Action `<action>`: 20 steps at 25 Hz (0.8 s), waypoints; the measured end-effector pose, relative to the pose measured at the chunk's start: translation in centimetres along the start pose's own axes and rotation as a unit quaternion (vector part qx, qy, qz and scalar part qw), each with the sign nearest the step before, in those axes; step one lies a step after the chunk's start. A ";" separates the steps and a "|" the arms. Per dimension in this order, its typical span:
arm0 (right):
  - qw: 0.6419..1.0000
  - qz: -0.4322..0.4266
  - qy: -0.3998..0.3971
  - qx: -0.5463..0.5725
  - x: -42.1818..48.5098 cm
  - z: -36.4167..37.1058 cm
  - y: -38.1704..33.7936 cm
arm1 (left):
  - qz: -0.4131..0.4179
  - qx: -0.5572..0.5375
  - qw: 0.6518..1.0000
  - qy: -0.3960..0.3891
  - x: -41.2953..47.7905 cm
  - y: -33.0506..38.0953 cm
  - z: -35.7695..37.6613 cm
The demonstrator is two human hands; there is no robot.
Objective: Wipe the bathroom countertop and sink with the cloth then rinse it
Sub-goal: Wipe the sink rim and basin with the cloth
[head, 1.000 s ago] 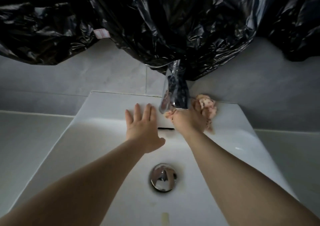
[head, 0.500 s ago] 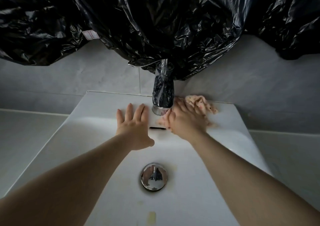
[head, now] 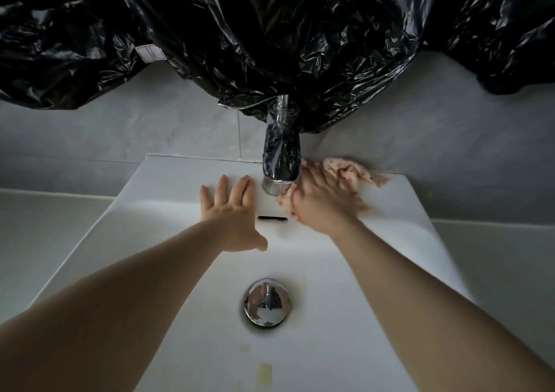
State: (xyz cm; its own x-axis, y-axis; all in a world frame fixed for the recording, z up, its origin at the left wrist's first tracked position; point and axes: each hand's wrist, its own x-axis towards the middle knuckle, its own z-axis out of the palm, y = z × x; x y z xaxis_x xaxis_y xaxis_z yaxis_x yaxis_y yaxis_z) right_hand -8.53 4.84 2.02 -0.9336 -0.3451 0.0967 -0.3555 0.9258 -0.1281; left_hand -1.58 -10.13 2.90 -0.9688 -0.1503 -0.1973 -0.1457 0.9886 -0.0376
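A white rectangular sink fills the lower view, with a chrome drain plug in its basin. A chrome faucet stands at the back ledge. My right hand lies flat with spread fingers on a pink patterned cloth, pressing it on the ledge just right of the faucet base. My left hand rests flat on the ledge left of the faucet, fingers straight, holding nothing. Part of the cloth is hidden under my right hand.
Black plastic sheeting hangs over the wall above, reaching down to the faucet top. A grey countertop runs on both sides of the sink. An overflow slot sits between my hands. A yellowish stain marks the front basin.
My right hand went from bunching the cloth beside the faucet to lying flat on it, spreading it along the ledge. The left hand has stayed in place on the ledge.
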 end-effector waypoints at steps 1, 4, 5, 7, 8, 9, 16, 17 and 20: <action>1.000 0.021 0.006 0.006 -0.2 -0.5 2.1 | 0.000 -0.005 1.000 -0.007 0.1 0.0 0.0; 0.987 0.160 0.020 0.018 -1.2 -1.1 7.6 | 0.001 -0.002 1.000 -0.018 0.1 0.0 -0.1; 0.982 0.187 0.012 0.015 -1.1 -1.1 7.3 | 0.000 0.000 1.000 -0.020 0.2 0.0 -0.1; 0.986 0.163 0.024 0.019 -0.3 -0.5 3.8 | -0.001 -0.001 1.000 -0.024 0.1 0.0 0.0; 0.992 0.123 0.023 0.018 0.1 0.0 1.6 | -0.001 0.001 1.000 -0.023 0.1 0.0 0.0; 0.997 0.077 0.021 0.014 0.1 0.1 -0.4 | 0.000 0.004 1.000 -0.020 0.1 0.0 0.0; 0.988 0.151 0.040 0.020 -1.5 -0.5 6.4 | 0.018 -0.008 0.999 -0.028 0.0 -0.3 -0.1; 0.981 0.189 0.019 0.027 -1.7 -0.8 6.3 | 0.022 -0.007 0.999 -0.028 0.1 -0.3 0.1; 0.996 0.092 -0.003 -0.005 -1.0 -0.1 0.7 | 0.031 -0.008 0.999 -0.024 0.1 -0.5 0.1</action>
State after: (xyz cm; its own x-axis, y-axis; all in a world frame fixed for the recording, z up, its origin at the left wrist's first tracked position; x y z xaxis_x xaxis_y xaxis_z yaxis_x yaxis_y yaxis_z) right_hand -7.80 5.81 1.92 -0.9833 -0.1697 0.0657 -0.1772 0.9752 -0.1329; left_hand -1.60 -10.64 2.83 -0.9655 -0.0881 -0.2452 -0.0888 0.9960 -0.0085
